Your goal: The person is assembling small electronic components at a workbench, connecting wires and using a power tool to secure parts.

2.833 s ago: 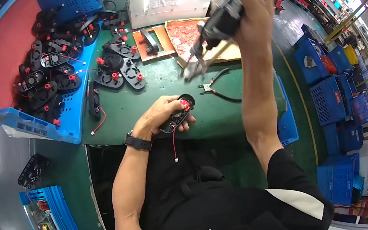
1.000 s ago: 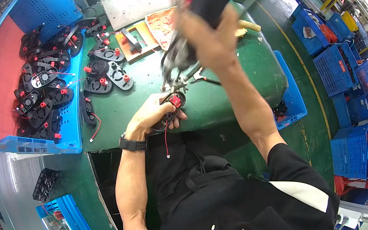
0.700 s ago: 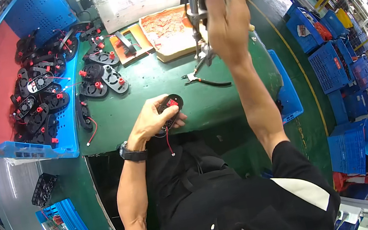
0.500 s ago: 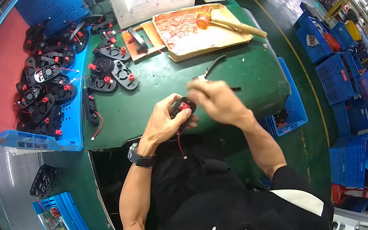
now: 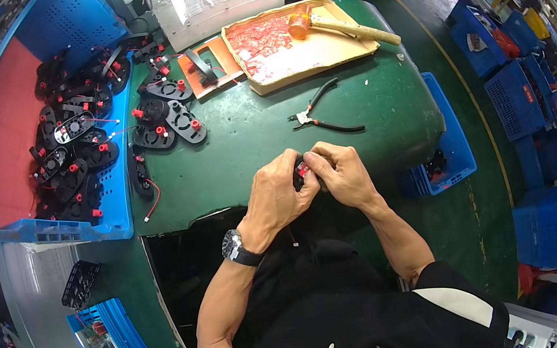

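In front of my body, at the near edge of the green table, my left hand [image 5: 275, 191] is closed around a small black fan part [image 5: 300, 179] with a red piece on its face. Thumb and fingers of my right hand [image 5: 344, 176] press together at the part's upper right edge, covering much of it. A thin red wire with a pale plug [image 5: 296, 244] dangles below. Just beyond my hands lie diagonal pliers [image 5: 341, 126] with black handles. Several similar black fan housings [image 5: 186, 124] with red connectors rest on the table to the left.
A blue crate [image 5: 73, 234] full of fan housings stands at left. Farther back are a cardboard tray [image 5: 327, 68] of small red pieces, an orange-headed mallet [image 5: 358, 32] lying across it, an orange frame [image 5: 228, 63] and a metal machine [image 5: 220, 9]. Another blue bin [image 5: 454, 135] sits right, below the table.
My right hand has come down from above the pliers onto the part, uncovering them. My left hand and the part have shifted slightly right.
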The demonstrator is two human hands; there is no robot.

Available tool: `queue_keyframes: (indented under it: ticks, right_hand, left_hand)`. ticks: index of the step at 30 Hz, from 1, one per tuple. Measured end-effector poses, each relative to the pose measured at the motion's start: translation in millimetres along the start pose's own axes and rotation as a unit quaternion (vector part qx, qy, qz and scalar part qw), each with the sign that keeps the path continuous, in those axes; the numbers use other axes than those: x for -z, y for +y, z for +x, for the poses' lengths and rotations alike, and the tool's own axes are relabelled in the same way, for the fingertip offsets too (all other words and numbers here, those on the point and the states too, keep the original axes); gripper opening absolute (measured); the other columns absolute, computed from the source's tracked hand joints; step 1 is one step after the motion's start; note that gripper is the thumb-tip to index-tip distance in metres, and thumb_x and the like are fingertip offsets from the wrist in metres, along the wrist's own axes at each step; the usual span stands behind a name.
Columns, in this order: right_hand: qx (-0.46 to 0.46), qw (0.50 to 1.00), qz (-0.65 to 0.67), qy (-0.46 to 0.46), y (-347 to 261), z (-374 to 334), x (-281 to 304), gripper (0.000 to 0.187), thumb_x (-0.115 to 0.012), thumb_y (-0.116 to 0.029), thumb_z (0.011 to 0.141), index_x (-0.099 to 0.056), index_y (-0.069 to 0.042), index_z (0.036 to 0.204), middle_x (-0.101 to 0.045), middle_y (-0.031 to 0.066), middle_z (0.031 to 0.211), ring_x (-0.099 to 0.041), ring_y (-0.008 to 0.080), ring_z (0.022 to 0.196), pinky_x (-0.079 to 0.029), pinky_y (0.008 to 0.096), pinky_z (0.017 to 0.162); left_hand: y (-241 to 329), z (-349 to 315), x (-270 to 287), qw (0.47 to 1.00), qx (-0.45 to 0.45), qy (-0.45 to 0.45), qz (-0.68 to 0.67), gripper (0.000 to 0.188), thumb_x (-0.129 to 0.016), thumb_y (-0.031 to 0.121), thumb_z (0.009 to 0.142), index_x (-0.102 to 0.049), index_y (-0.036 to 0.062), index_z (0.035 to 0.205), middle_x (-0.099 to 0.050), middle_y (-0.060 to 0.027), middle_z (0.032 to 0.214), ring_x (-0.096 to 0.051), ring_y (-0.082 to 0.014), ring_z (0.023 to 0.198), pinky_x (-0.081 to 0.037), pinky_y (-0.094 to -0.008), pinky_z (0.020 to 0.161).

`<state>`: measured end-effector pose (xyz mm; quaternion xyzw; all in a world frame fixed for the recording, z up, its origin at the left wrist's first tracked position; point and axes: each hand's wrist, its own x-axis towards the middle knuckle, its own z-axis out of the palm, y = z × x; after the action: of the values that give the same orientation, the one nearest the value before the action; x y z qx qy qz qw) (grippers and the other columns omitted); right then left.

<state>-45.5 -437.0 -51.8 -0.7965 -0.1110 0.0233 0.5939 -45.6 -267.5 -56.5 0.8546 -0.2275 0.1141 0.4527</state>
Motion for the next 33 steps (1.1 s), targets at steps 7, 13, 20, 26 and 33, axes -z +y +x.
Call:
queue_keyframes:
  ticks: [7, 13, 20, 26, 33]
  right_hand:
    - [-0.031, 0.998, 0.030, 0.034, 16.4, -16.9, 6.9, 0.029, -0.061, -0.021, 0.101, -0.065, 0.004, 0.087, -0.057, 0.0054, 0.061, -0.043, 0.0058, 0.056, -0.036, 0.0289, 0.050]
    - [-0.068, 0.993, 0.079, 0.061, 23.6, -38.3, 21.6, 0.029, -0.059, -0.021, 0.103, -0.065, 0.002, 0.086, -0.058, 0.0007, 0.065, -0.049, 0.0046, 0.057, -0.040, 0.0254, 0.050]
    - [-0.046, 0.929, 0.161, 0.330, 60.8, -62.0, 114.8, 0.030, -0.053, -0.026, 0.106, -0.067, -0.005, 0.090, -0.064, 0.0014, 0.075, -0.060, 0.0108, 0.054, -0.053, 0.0266, 0.046]
    - [-0.074, 0.769, 0.270, 0.574, 169.6, -89.9, 285.6, 0.043, -0.058, -0.038, 0.104, -0.060, 0.001, 0.087, -0.056, 0.0034, 0.069, -0.052, 0.0161, 0.052, -0.050, 0.0326, 0.057]
    - [-0.008, 0.779, -0.273, 0.564, 149.1, 4.2, 261.1, 0.043, -0.055, -0.028, 0.100, -0.066, 0.010, 0.117, -0.073, 0.0222, 0.109, -0.069, 0.0315, 0.097, -0.052, 0.0390, 0.092]
  left_hand:
    - [6.7, -1.8, -15.6, 0.999, 0.000, -0.036, -0.013, 0.017, -0.067, 0.008, 0.085, -0.056, -0.0033, 0.092, -0.061, -0.0228, 0.074, -0.063, -0.0399, 0.065, -0.050, -0.0436, 0.060]
    - [16.9, -2.7, -36.6, 0.998, -0.003, -0.066, -0.017, 0.019, -0.068, 0.011, 0.087, -0.056, -0.0022, 0.093, -0.062, -0.0219, 0.075, -0.063, -0.0409, 0.069, -0.050, -0.0446, 0.061]
    - [21.7, 23.4, 22.4, 0.995, 0.013, -0.037, -0.094, 0.049, -0.073, 0.013, 0.087, -0.052, 0.0004, 0.130, -0.055, -0.0221, 0.120, -0.062, -0.0346, 0.099, -0.052, -0.0424, 0.090]
    - [-74.2, 29.8, 115.3, 0.880, 0.005, 0.050, 0.472, 0.067, -0.055, -0.014, 0.077, -0.056, 0.0094, 0.140, -0.041, -0.0202, 0.154, -0.030, -0.0356, 0.149, -0.022, -0.0480, 0.125]
    - [-121.5, 48.7, 140.2, 0.864, -0.074, -0.027, 0.497, 0.049, -0.058, -0.006, 0.082, -0.064, 0.0081, 0.129, -0.047, -0.0153, 0.152, -0.034, -0.0287, 0.148, -0.017, -0.0509, 0.126]
